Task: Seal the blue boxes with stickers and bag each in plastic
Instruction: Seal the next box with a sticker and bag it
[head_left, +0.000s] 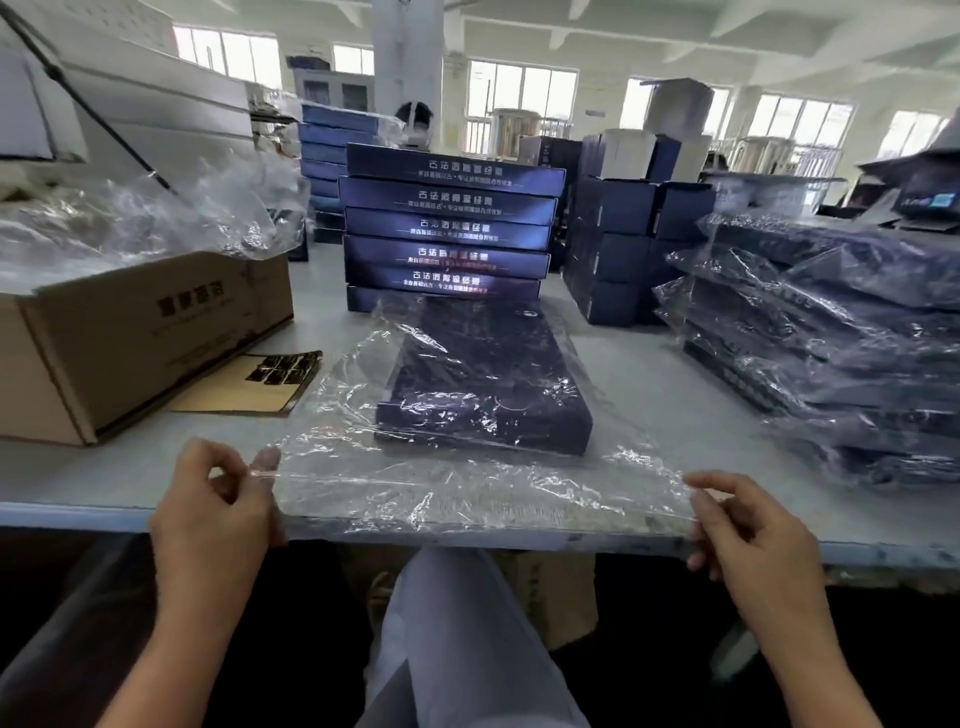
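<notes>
Fingers (262, 461) of the left hand (218, 519) are pinching the near left corner of the plastic bag (467, 493), and those of the right hand (753, 540) are pinching its near right corner, holding the mouth taut over the table (104, 483) edge. One blue box (483, 384) is lying flat inside that bag, toward its far end; whether a sticker is sealing it cannot be told. This box is looking bagged, with only the mouth left to close. Just behind it, a stack of bare boxes (447, 228) is waiting, so plenty is left to do. To the right, a pile of bagged boxes (831, 338) is sitting finished. A sticker sheet (283, 366) is lying to the left, beside a cardboard carton (130, 338).
</notes>
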